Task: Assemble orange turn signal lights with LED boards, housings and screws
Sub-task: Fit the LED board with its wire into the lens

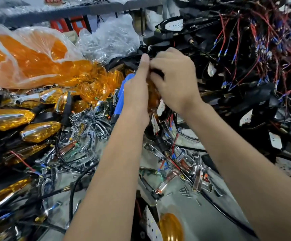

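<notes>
1. Both hands are up mid-bench, working one turn signal light (152, 94) between them.
2. Left hand (136, 91): fingers wrapped on its orange side, thumb straight up.
3. Right hand (175, 80): fingers curled over its black housing (157, 72).
4. Bag of orange lenses (31, 58) sits far left, wire harness pile (254, 58) on the right.

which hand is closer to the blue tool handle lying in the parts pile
Left. The left hand overlaps the blue tool handle in this view, just to its right. The right hand sits farther right, beyond the left hand.
</notes>
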